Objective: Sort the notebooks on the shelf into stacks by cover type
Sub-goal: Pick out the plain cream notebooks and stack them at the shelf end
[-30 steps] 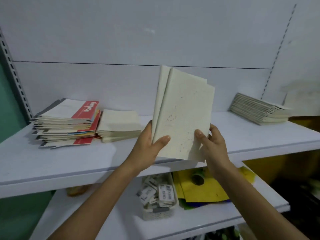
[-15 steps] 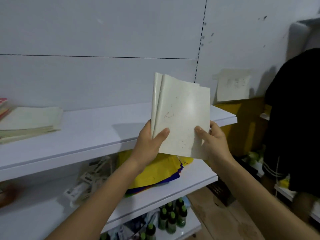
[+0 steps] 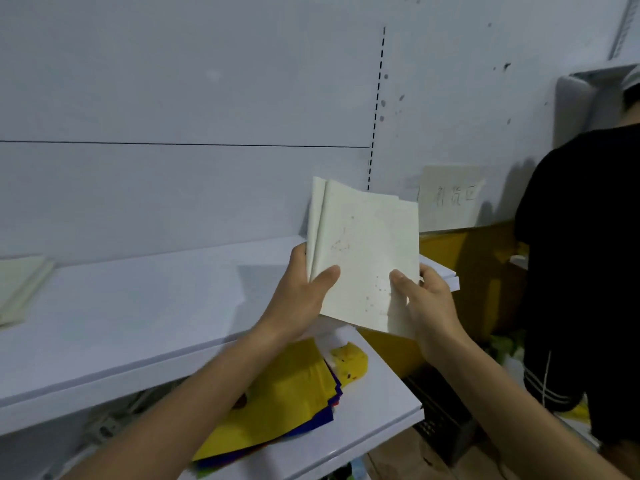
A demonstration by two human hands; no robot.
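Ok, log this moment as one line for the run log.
left hand: grips plain notebooks, left edge | right hand: grips their lower right corner | plain notebooks: upright, off the shelf | pale stack: shelf's far left

Left hand [image 3: 298,301], right hand [image 3: 428,311] showing bare. Left forearm [image 3: 207,393], right forearm [image 3: 502,386] also showing bare, uncovered all way down to lower frame edge. Fingers looking slender.

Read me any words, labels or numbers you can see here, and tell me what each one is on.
"补货区", as best it reads: three faint handwritten characters on the paper sign at right. They are blurred, so this is not certain.
The notebooks being held: plain pale covers with only specks, no text.
The yellow sheets below: no print that can be read.
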